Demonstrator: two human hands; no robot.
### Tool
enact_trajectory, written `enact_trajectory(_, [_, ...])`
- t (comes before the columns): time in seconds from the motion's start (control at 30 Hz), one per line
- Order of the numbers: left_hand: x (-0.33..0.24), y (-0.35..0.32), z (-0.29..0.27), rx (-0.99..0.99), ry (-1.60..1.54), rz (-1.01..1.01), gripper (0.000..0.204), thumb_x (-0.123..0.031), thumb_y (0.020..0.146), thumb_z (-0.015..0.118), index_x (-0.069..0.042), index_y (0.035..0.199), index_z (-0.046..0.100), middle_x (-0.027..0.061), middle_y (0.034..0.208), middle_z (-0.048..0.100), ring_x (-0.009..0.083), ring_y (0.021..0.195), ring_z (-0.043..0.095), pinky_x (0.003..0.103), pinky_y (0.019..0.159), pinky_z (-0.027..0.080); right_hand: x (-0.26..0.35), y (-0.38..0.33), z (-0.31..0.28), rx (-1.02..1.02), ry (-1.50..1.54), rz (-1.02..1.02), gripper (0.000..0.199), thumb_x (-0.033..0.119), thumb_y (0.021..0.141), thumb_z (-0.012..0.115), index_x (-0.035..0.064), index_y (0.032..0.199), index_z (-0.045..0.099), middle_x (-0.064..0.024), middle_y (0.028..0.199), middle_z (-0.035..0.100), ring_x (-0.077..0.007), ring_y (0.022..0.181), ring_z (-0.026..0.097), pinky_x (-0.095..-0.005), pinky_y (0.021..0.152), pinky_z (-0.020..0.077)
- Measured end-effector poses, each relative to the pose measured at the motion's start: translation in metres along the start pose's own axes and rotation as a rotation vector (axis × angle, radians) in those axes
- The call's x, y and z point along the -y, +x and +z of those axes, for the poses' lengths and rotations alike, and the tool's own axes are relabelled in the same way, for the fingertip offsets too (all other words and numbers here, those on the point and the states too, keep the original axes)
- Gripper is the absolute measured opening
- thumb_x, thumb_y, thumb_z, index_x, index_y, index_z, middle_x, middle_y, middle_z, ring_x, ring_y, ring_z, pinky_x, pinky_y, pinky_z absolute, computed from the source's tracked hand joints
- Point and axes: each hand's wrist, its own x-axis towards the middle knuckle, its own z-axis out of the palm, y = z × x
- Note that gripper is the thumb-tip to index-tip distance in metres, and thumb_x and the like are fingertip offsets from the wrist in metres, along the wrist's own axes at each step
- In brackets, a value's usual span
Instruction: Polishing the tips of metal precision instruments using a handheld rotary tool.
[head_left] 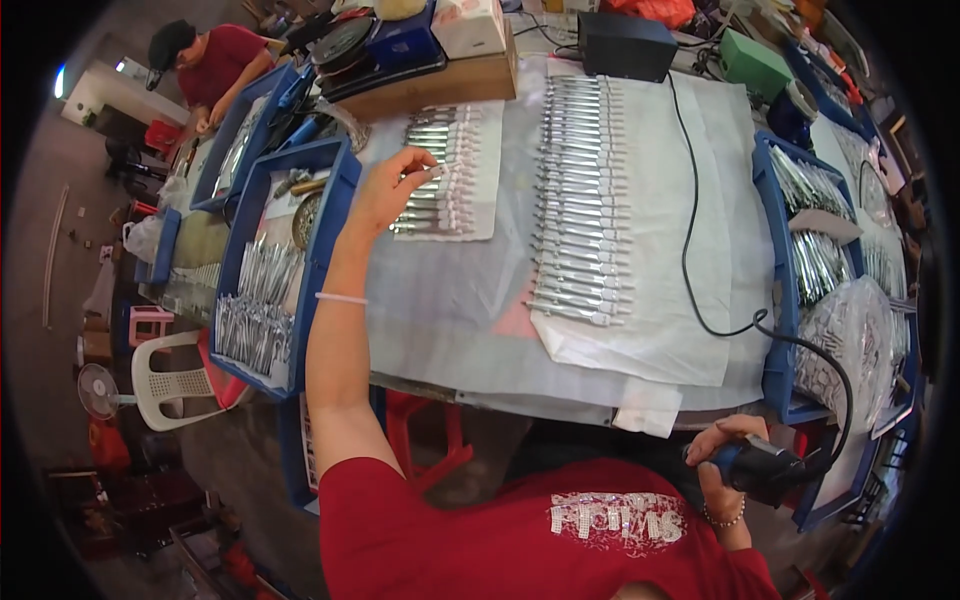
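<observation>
My left hand [388,192] reaches over a short row of slim silver metal pieces [450,215] lying side by side on a white cloth. Its thumb and forefinger are pinched together; what is between them, if anything, is too small to make out. Low at the right, my right hand [728,452] is wrapped round a black corded handheld tool [768,466], held beyond the table's front edge. A longer row of similar silver pieces [582,190] lies across a second white cloth [655,345] in the middle of the table. The tool's working end is hidden.
A black cable [692,250] runs from a dark box [627,45] over the cloth to the tool. Blue trays of metal pieces stand at the left [318,262] and right [775,330]. A wooden box [430,92] sits at the back. Another person [225,65] works at far left.
</observation>
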Motion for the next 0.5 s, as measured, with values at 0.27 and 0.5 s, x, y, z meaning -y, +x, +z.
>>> enact_trajectory(0.27, [0.028, 0.017, -0.019, 0.245, 0.05, -0.049, 0.017, -0.006, 0.086, 0.063, -0.004, 0.103, 0.064, 0.0003, 0.092, 0.064, 0.0099, 0.088, 0.056, 0.026, 0.08, 0.044, 0.0, 0.01, -0.001, 0.007, -0.06, 0.062, 0.049, 0.015, 0.073, 0.074, 0.0071, 0.112, 0.046, -0.0078, 0.07, 0.064, -0.0159, 0.065, 0.062, -0.0288, 0.065, 0.0499])
enact_trajectory(0.5, [0.025, 0.032, -0.029, 0.103, 0.108, -0.021, 0.015, -0.008, 0.086, 0.064, -0.002, 0.1, 0.064, 0.001, 0.09, 0.066, 0.0108, 0.086, 0.057, 0.026, 0.08, 0.045, -0.009, 0.016, 0.01, 0.015, -0.027, 0.101, 0.05, 0.013, 0.07, 0.075, 0.0062, 0.112, 0.049, -0.0068, 0.069, 0.065, -0.0147, 0.062, 0.062, -0.0288, 0.064, 0.049])
